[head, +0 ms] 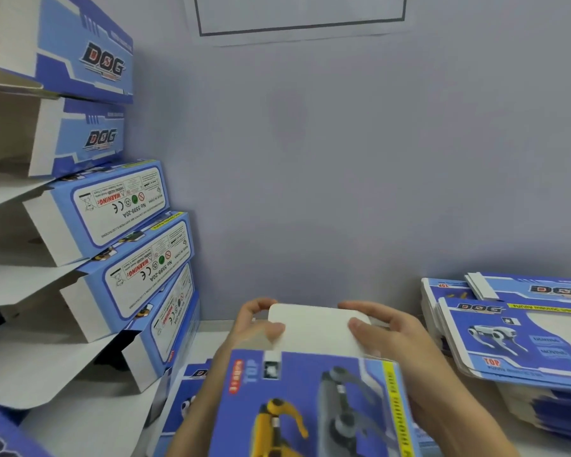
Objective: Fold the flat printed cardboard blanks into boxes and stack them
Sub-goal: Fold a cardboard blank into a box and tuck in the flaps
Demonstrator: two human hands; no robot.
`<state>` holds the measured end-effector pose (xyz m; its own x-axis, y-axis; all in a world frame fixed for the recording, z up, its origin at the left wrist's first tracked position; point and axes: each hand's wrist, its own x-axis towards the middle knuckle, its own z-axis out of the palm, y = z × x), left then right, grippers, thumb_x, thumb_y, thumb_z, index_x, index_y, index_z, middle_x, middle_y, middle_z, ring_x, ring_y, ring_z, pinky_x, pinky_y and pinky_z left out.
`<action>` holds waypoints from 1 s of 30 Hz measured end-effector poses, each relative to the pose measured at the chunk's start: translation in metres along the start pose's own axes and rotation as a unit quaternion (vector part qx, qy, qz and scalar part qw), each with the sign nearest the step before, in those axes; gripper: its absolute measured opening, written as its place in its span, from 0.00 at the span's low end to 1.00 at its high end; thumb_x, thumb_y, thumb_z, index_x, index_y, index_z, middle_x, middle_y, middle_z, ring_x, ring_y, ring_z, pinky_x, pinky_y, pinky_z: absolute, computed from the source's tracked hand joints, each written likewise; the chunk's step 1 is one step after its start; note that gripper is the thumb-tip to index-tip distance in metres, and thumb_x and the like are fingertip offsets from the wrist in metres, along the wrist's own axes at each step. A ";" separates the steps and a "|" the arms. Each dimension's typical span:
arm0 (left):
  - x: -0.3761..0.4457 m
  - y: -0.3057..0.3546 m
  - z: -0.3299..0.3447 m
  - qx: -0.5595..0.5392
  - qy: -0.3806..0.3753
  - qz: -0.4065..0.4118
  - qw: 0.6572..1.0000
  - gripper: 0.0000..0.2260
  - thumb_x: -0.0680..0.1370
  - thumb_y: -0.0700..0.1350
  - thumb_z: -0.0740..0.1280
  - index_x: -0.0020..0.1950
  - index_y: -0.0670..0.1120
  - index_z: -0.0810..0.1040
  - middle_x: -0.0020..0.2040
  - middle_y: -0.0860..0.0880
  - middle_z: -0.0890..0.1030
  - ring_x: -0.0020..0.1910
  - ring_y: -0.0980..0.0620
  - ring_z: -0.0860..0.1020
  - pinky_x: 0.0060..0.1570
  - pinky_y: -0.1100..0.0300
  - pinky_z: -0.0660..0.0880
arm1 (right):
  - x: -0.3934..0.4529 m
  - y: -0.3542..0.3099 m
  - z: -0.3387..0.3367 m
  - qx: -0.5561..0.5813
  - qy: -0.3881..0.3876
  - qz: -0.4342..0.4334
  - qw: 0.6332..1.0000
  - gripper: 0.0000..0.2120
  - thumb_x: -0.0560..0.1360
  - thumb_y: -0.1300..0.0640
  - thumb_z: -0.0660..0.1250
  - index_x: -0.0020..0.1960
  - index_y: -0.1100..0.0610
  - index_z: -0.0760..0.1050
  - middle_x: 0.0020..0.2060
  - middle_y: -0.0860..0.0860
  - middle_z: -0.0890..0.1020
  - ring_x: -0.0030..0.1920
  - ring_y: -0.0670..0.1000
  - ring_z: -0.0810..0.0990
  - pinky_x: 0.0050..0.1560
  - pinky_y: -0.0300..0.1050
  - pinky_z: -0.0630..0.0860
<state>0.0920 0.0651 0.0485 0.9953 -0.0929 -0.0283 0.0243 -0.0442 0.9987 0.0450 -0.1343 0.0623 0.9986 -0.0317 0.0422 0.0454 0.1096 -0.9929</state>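
Left hand point(256, 324) and right hand point(381, 328) each grasping white flap point(314, 328) of blue box point(310, 404), folded boxes stack point(126, 225) left of box, flat blanks point(515, 338) right of box

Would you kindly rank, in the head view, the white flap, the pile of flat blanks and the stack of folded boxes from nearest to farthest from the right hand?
1. The white flap: the right hand holds it, at centre.
2. The pile of flat blanks: just right of the hand, on the table.
3. The stack of folded boxes: far left, beyond the left hand.
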 end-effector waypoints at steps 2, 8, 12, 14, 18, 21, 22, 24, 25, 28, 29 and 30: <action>-0.008 0.005 0.000 -0.012 0.020 -0.026 0.999 0.09 0.79 0.33 0.65 0.52 0.46 0.74 0.36 0.48 0.81 0.26 0.55 0.81 0.22 0.68 0.73 | -0.001 0.002 0.003 0.021 0.005 0.015 1.000 0.10 0.79 0.65 0.66 0.56 0.57 0.81 0.44 0.64 0.86 0.41 0.58 0.84 0.46 0.50 0.79; -0.022 0.006 -0.001 0.007 -0.027 -0.009 1.000 0.06 0.79 0.39 0.67 0.54 0.48 0.79 0.35 0.54 0.86 0.31 0.56 0.84 0.27 0.68 0.76 | -0.001 0.006 0.005 0.046 -0.034 0.038 0.998 0.10 0.77 0.65 0.67 0.56 0.61 0.81 0.45 0.61 0.86 0.41 0.59 0.86 0.35 0.45 0.80; -0.028 0.008 -0.001 0.012 -0.024 0.010 1.000 0.11 0.79 0.38 0.65 0.58 0.51 0.76 0.46 0.50 0.84 0.36 0.56 0.85 0.31 0.66 0.79 | 0.002 0.010 0.005 0.062 -0.022 0.037 0.997 0.11 0.76 0.66 0.67 0.58 0.60 0.80 0.42 0.62 0.86 0.37 0.58 0.86 0.32 0.43 0.79; -0.028 0.008 -0.002 0.007 -0.028 0.009 1.000 0.11 0.79 0.37 0.66 0.59 0.49 0.77 0.47 0.47 0.85 0.37 0.52 0.85 0.33 0.63 0.81 | 0.000 0.009 0.007 0.073 -0.027 0.039 0.996 0.12 0.76 0.66 0.67 0.58 0.60 0.79 0.42 0.62 0.86 0.36 0.58 0.85 0.31 0.43 0.79; -0.032 0.012 -0.004 -0.005 -0.019 0.014 1.000 0.12 0.77 0.36 0.67 0.59 0.46 0.78 0.51 0.41 0.84 0.42 0.46 0.84 0.36 0.58 0.82 | -0.002 0.007 0.009 0.070 -0.026 0.028 0.997 0.10 0.76 0.67 0.68 0.56 0.59 0.79 0.40 0.61 0.85 0.35 0.57 0.85 0.30 0.42 0.78; -0.034 0.015 -0.005 -0.016 -0.011 0.022 1.000 0.10 0.76 0.34 0.68 0.54 0.46 0.80 0.44 0.44 0.85 0.36 0.48 0.84 0.31 0.60 0.81 | -0.004 0.005 0.012 0.071 -0.015 0.024 0.997 0.08 0.75 0.69 0.67 0.51 0.59 0.80 0.38 0.60 0.84 0.32 0.56 0.83 0.28 0.42 0.77; -0.034 0.015 -0.004 -0.021 -0.010 0.023 0.999 0.09 0.76 0.34 0.69 0.51 0.45 0.81 0.41 0.45 0.85 0.34 0.48 0.84 0.29 0.61 0.80 | -0.004 0.005 0.012 0.074 -0.013 0.020 0.997 0.08 0.75 0.70 0.67 0.48 0.60 0.81 0.36 0.60 0.83 0.30 0.55 0.82 0.27 0.40 0.76; -0.035 0.016 -0.003 -0.031 -0.002 0.020 0.999 0.06 0.75 0.33 0.69 0.46 0.43 0.81 0.37 0.46 0.85 0.32 0.48 0.84 0.26 0.61 0.79 | -0.002 0.005 0.013 0.067 -0.009 0.017 0.998 0.08 0.74 0.72 0.66 0.41 0.62 0.79 0.34 0.57 0.83 0.27 0.51 0.81 0.25 0.38 0.74; -0.035 0.016 -0.003 -0.033 0.008 0.017 0.999 0.06 0.75 0.33 0.69 0.44 0.43 0.82 0.36 0.47 0.85 0.32 0.47 0.84 0.26 0.61 0.79 | 0.000 0.006 0.013 0.058 -0.003 0.017 0.998 0.08 0.74 0.72 0.66 0.40 0.62 0.78 0.33 0.56 0.83 0.27 0.51 0.81 0.25 0.37 0.74; -0.036 0.016 -0.003 -0.036 0.030 0.012 0.999 0.06 0.75 0.33 0.69 0.45 0.43 0.83 0.37 0.46 0.84 0.31 0.48 0.83 0.26 0.61 0.79 | 0.000 0.006 0.013 0.049 -0.005 0.021 0.999 0.07 0.75 0.70 0.68 0.44 0.60 0.80 0.35 0.57 0.83 0.28 0.51 0.82 0.26 0.37 0.75; -0.036 0.017 -0.003 -0.042 0.028 0.009 0.999 0.07 0.76 0.33 0.68 0.50 0.43 0.82 0.39 0.44 0.84 0.32 0.48 0.83 0.27 0.60 0.80 | -0.003 0.005 0.013 0.047 -0.008 0.024 0.999 0.07 0.76 0.68 0.67 0.48 0.58 0.81 0.35 0.57 0.83 0.30 0.51 0.82 0.27 0.37 0.75; -0.037 0.018 -0.004 -0.047 0.025 0.006 0.999 0.09 0.77 0.34 0.67 0.54 0.43 0.81 0.43 0.42 0.84 0.34 0.47 0.83 0.28 0.59 0.80 | -0.006 0.003 0.013 0.038 -0.008 0.030 0.999 0.08 0.77 0.66 0.67 0.52 0.56 0.81 0.36 0.56 0.84 0.30 0.50 0.83 0.27 0.36 0.76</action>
<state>0.0564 0.0719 0.0674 0.9989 -0.0431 -0.0160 0.0182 0.0505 0.9986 0.0398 -0.1205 0.0601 0.9999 -0.0066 -0.0140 -0.0125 0.1863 -0.9824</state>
